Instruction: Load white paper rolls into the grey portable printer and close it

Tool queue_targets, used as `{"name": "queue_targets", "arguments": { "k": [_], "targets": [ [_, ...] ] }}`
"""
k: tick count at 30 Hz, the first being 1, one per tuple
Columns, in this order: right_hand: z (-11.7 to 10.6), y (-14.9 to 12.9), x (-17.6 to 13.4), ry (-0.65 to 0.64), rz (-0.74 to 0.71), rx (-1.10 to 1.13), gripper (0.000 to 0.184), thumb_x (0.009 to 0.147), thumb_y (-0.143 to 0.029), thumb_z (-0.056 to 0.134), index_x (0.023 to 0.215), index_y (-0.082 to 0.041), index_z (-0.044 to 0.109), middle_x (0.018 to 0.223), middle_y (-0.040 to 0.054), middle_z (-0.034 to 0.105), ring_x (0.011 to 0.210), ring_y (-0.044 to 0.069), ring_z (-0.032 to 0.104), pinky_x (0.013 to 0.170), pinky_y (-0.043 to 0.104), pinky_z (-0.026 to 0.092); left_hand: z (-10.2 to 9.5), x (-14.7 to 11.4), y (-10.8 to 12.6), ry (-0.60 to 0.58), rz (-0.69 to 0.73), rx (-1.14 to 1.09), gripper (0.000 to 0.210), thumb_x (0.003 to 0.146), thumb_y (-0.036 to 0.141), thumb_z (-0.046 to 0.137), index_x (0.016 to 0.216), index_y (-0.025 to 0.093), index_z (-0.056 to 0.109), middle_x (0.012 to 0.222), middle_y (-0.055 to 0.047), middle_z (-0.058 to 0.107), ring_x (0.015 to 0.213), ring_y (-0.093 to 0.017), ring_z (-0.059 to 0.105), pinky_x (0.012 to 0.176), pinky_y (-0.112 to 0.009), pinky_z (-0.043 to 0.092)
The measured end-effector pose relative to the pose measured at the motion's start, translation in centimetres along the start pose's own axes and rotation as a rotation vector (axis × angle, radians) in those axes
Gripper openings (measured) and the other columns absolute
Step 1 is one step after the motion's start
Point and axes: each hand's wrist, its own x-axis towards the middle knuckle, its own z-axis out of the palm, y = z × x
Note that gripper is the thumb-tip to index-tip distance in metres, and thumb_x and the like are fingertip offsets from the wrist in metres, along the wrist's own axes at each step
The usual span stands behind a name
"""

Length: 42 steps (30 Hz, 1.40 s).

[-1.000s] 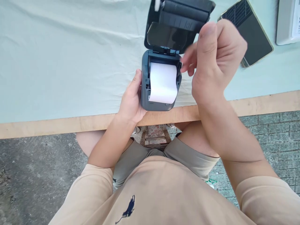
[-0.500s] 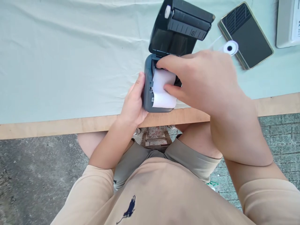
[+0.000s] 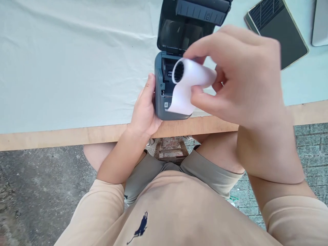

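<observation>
My left hand [image 3: 145,107] grips the left side of a dark grey portable label printer [image 3: 159,89], thumb along its edge, other fingers underneath. The printer's lid [image 3: 176,34] stands hinged up, and the paper bay shows its dark inside. Above the bay, my right hand [image 3: 238,75] pinches a white paper roll [image 3: 197,72] between thumb and fingers. A dark, ridged core shows in the roll's left end. Its loose paper tail curls down over the printer's front. The right part of the bay is hidden behind the roll and fingers.
A dark phone with a light rim [image 3: 282,30] lies on the cloth-covered table [image 3: 77,68] at the upper right. Beyond it, a grey object [image 3: 320,25] is cut off by the frame. The table's wooden edge [image 3: 102,134] runs in front of my lap.
My right hand has lifted the paper roll out of the printer's bay, up and to the right. The left hand still holds the printer. The small white roll near the phone is no longer visible.
</observation>
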Motion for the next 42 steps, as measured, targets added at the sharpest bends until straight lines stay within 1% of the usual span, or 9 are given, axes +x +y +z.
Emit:
{"name": "queue_targets", "arguments": {
  "k": [3,6,16,19,25,28,31,37,42],
  "targets": [
    [0.2,1.7,-1.6,0.169,0.064,0.334,0.025,0.072,-0.019,0.060,0.096,-0.023,0.063,0.094,0.0010,0.062,0.085,0.017,0.058,0.052,0.026,0.040,0.0,0.1,0.2,0.031,-0.010,0.031,0.043,0.099,0.050,0.034,0.106,0.021,0.066,0.124,-0.004,0.069,0.140,-0.026,0.045,0.112,-0.038,0.046],
    [1.2,3.7,-2.9,0.264,0.166,0.421,0.025,0.071,-0.018,0.064,0.095,-0.024,0.061,0.095,0.0016,0.060,0.072,0.012,0.053,0.045,0.023,0.037,-0.3,0.2,0.4,-0.002,-0.021,0.052,0.045,0.099,0.050,0.031,0.104,0.023,0.066,0.122,-0.002,0.069,0.137,-0.025,0.049,0.111,-0.038,0.048],
    [3.7,8.4,-4.8,0.253,0.342,0.282,0.028,0.063,-0.025,0.073,0.087,-0.025,0.058,0.077,-0.0027,0.061,0.048,0.008,0.047,0.044,0.027,0.040,-0.2,0.5,0.6,-0.019,-0.008,0.012,0.046,0.100,0.047,0.029,0.102,0.025,0.069,0.123,0.000,0.070,0.140,-0.023,0.045,0.113,-0.036,0.047],
    [3.6,8.7,-5.2,0.193,0.320,0.273,0.033,0.061,-0.030,0.076,0.091,-0.025,0.063,0.085,0.0008,0.067,0.055,0.013,0.057,0.049,0.029,0.043,-0.2,0.6,0.5,-0.024,0.005,0.041,0.044,0.099,0.049,0.030,0.102,0.027,0.069,0.126,0.003,0.068,0.141,-0.022,0.044,0.114,-0.036,0.046],
    [1.7,9.2,-4.9,0.608,0.264,0.246,0.021,0.075,-0.021,0.063,0.095,-0.026,0.062,0.094,0.0034,0.063,0.080,0.017,0.061,0.049,0.028,0.037,-0.5,0.7,0.4,-0.039,0.009,-0.002,0.044,0.099,0.049,0.033,0.102,0.026,0.070,0.128,0.000,0.067,0.142,-0.024,0.042,0.115,-0.040,0.045],
    [1.5,10.0,-4.2,0.526,0.337,0.169,0.043,0.068,-0.020,0.071,0.106,-0.034,0.055,0.105,0.0009,0.061,0.088,0.019,0.059,0.051,0.030,0.036,-0.6,0.8,0.4,-0.038,0.003,0.000,0.043,0.098,0.050,0.035,0.103,0.026,0.070,0.130,0.001,0.066,0.142,-0.025,0.042,0.115,-0.039,0.046],
    [1.9,10.5,-3.5,0.415,0.377,0.152,0.040,0.072,-0.026,0.068,0.106,-0.041,0.053,0.105,-0.0025,0.061,0.092,0.021,0.059,0.052,0.033,0.038,-0.7,0.8,0.4,-0.059,0.004,0.002,0.043,0.098,0.050,0.035,0.102,0.026,0.070,0.128,0.001,0.067,0.142,-0.024,0.042,0.115,-0.038,0.046],
    [2.0,10.9,-2.6,0.523,0.303,0.277,0.028,0.078,-0.020,0.064,0.100,-0.037,0.064,0.095,-0.0030,0.063,0.084,0.020,0.061,0.063,0.036,0.048,-0.6,0.7,0.3,-0.084,0.025,-0.012,0.044,0.099,0.048,0.033,0.100,0.026,0.070,0.120,0.001,0.071,0.141,-0.022,0.044,0.115,-0.036,0.045],
    [-0.9,7.0,-3.2,0.668,-0.064,0.543,0.025,0.081,-0.036,0.069,0.104,-0.044,0.070,0.098,-0.0071,0.066,0.118,0.022,0.061,0.094,0.035,0.051,-0.5,0.6,0.4,-0.049,-0.002,-0.007,0.045,0.099,0.048,0.031,0.103,0.024,0.069,0.121,-0.001,0.070,0.138,-0.024,0.048,0.112,-0.038,0.048]
  ]
}}
